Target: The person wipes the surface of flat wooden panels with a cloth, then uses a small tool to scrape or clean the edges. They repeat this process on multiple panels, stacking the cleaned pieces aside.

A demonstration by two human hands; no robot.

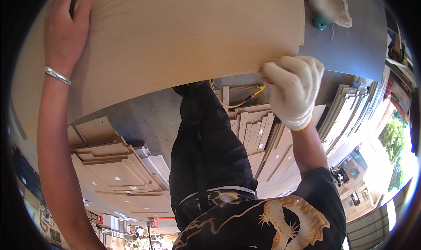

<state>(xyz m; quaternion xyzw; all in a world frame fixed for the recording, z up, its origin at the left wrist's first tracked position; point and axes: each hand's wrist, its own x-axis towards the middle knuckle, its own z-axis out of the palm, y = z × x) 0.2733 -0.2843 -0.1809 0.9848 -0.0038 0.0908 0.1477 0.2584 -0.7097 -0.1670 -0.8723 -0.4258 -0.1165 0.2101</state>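
Note:
A large tan wood-look panel [188, 30] spreads out before me, its near edge curving across the view. My left hand [68, 26], bare with a silver bangle at the wrist, lies flat on its left part, thumb stretched out; the other fingertips are cut off by the view's rim. At the near right edge of the panel is my right hand [293, 89], in a white knitted glove. Its fingers are curled closed, and what they hold, if anything, is hidden.
A dark grey surface [351, 48] at far right bears a teal-based round object [322, 19] and a whitish cloth [345, 13]. Below lie stacked boards [118, 166] at left and more boards [258, 131] at right. A hose with a yellow fitting [258, 91] hangs under the edge.

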